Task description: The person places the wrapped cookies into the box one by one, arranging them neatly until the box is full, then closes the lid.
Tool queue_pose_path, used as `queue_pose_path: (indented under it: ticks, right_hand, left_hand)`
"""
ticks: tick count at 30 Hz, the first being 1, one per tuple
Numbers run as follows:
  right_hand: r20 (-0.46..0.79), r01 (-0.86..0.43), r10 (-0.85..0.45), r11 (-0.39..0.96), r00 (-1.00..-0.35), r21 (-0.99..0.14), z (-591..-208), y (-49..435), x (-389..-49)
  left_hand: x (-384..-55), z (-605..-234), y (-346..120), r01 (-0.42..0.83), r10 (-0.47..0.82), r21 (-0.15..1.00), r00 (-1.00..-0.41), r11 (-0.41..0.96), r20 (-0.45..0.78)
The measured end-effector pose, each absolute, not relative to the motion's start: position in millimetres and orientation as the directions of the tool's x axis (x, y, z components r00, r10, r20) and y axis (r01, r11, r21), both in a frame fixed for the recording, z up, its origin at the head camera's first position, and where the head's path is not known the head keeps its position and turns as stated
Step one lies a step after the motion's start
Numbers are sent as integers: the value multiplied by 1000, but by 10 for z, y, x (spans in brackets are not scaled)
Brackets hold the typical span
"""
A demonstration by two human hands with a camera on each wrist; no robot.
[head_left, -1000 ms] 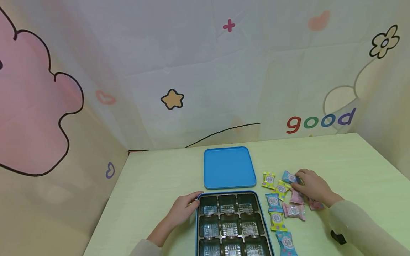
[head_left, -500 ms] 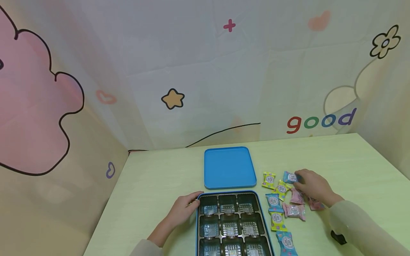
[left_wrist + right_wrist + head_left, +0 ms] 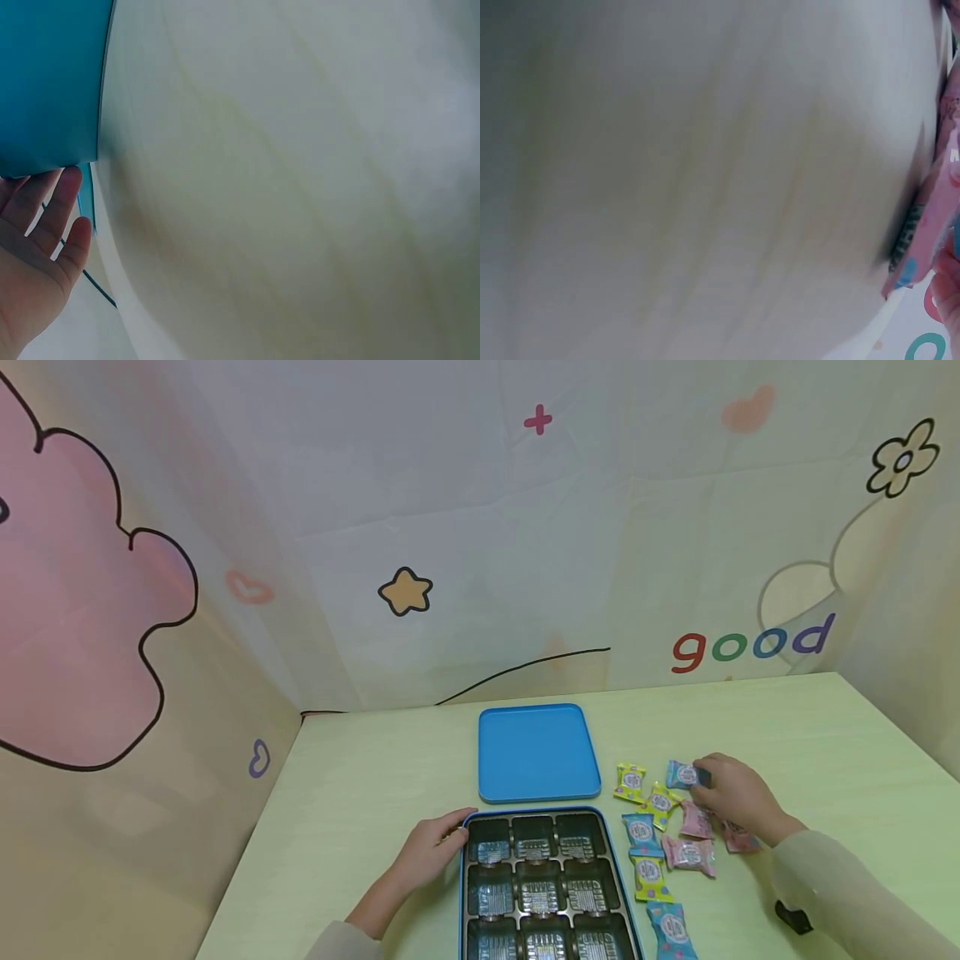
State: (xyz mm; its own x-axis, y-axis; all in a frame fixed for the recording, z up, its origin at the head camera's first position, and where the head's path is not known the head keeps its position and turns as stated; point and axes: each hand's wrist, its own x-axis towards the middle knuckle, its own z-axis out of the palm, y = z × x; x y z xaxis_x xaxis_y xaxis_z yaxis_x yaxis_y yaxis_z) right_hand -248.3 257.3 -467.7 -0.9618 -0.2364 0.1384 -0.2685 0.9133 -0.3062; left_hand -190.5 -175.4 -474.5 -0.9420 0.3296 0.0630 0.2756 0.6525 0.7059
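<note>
My left hand [image 3: 427,852] rests at the far left corner of a blue-rimmed box [image 3: 462,902] with a dark compartment insert [image 3: 536,893]. Its nearly straight fingers touch the box's blue side [image 3: 52,82] in the left wrist view. Over on the right, my right hand [image 3: 738,797] pinches the right end of a small blue wrapped candy [image 3: 682,774] between thumb and fingers. Pink wrapped candies [image 3: 695,821] lie under and beside that hand. In the right wrist view a pink wrapper [image 3: 930,225] shows at the edge, with most of the hand out of frame.
A blue lid [image 3: 538,753] lies flat behind the box. Yellow candies [image 3: 629,782], a blue candy [image 3: 641,833] and another blue candy [image 3: 671,931] lie along the box's right side. A small black object [image 3: 792,917] sits beneath the right forearm. A printed cloth [image 3: 480,527] backs the table.
The blue candy at my right fingertips has shifted slightly to the right, and the right hand has moved a little. My left hand and the box have stayed in place.
</note>
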Motion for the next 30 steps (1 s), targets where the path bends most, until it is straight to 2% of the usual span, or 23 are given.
queue_pose_path:
  ticks: [18,30]
  right_hand:
    - [169,-264,-220,910,-961,-319,-4581,2502,-2420]
    - [253,-335,-267,898,-930,-286,-4518,2413,-2387]
  left_hand:
    - [-1893,-4747,-1766,273,325,718,-943,641,69]
    - [-1858,-4684,-1760,295,337,743,-936,601,100]
